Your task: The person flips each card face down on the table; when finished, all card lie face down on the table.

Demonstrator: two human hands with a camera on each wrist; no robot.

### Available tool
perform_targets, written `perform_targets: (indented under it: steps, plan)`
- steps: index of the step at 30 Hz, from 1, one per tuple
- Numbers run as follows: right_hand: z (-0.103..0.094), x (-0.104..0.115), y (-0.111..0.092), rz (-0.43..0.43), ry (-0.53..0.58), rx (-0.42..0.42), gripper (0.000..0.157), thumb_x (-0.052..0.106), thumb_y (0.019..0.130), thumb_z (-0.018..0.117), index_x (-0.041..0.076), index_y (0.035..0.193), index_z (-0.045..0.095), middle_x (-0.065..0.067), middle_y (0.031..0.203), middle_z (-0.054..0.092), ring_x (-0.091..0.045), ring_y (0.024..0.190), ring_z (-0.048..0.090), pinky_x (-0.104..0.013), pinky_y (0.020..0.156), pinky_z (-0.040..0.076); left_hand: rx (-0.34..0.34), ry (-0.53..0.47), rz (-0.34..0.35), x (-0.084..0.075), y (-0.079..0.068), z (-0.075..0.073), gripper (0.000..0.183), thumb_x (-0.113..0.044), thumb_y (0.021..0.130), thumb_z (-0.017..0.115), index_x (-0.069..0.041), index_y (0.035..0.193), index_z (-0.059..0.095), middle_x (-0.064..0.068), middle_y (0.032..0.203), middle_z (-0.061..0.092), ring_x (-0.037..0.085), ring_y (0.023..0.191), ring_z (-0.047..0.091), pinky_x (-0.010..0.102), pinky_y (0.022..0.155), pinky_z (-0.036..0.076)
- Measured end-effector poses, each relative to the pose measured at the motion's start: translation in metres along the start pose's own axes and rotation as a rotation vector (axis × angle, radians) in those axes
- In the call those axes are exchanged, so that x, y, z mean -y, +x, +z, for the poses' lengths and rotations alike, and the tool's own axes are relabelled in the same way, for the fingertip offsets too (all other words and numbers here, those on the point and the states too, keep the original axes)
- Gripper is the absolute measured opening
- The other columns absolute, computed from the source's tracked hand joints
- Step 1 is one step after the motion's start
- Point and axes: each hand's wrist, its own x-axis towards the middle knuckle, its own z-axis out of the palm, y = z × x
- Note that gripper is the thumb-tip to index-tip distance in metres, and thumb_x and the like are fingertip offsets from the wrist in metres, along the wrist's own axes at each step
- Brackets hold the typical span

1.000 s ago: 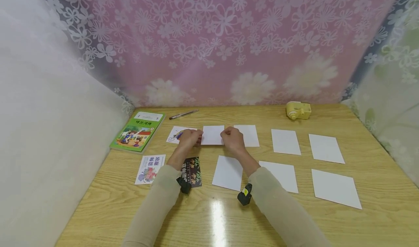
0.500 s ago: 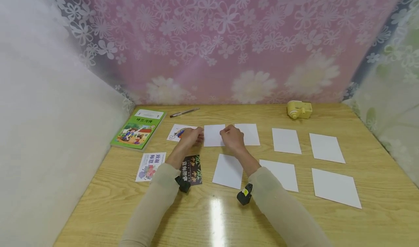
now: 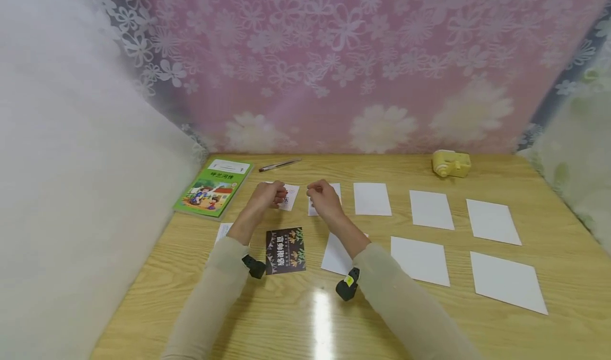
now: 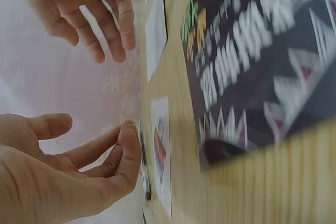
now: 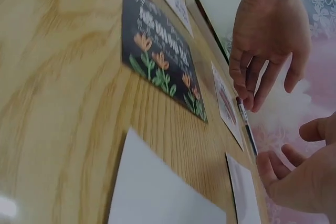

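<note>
My left hand (image 3: 267, 195) hovers over a picture card (image 3: 290, 196) in the back row, its fingers loosely bent with nothing between them. To its right, my right hand (image 3: 325, 200) partly covers a blank white card (image 3: 337, 191) and also holds nothing. In the left wrist view a gap separates the fingers of both hands from the cards. A dark card with white lettering and orange flowers (image 3: 286, 249) lies in front, between my forearms. Another printed card (image 3: 222, 230) is mostly hidden by my left wrist. My right forearm overlaps a white card (image 3: 336, 256) in the front row.
Several more white cards (image 3: 372, 199) lie in two rows to the right. A green book (image 3: 212, 190) lies at the back left, with a pen (image 3: 280, 165) beside it. At the back right stands a yellow toy-like object (image 3: 451, 164). A flowered cloth (image 3: 334, 84) hangs behind the table.
Both hands held a white card in the back row; it was laid flat and they let go. The hands have since moved left off it, and the head view has shifted slightly.
</note>
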Motion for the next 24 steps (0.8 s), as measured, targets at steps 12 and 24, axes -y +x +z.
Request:
perform_targets:
  steps: [12,24]
  plan:
    - [0.015,0.001,0.016,0.221,0.561,0.197,0.056,0.013,0.109,0.044,-0.007,0.159,0.03,-0.035,0.161,0.029,-0.044,0.15,0.034,-0.044,0.123,0.035,-0.163,0.12,-0.04,0.013,0.015,-0.045,0.047,-0.033,0.105,0.045,0.004,0.132,0.057,0.008,0.098,0.055,0.022,0.089,0.05,0.04,0.087,0.047]
    - [0.026,0.003,0.023,0.297,0.715,0.125,0.062,0.011,0.104,0.051,-0.003,0.16,0.028,-0.036,0.16,0.027,-0.046,0.15,0.032,-0.044,0.124,0.033,-0.147,0.09,-0.08,0.015,0.018,-0.052,0.054,-0.033,0.106,0.045,0.004,0.145,0.051,0.008,0.095,0.049,0.018,0.083,0.046,0.035,0.079,0.048]
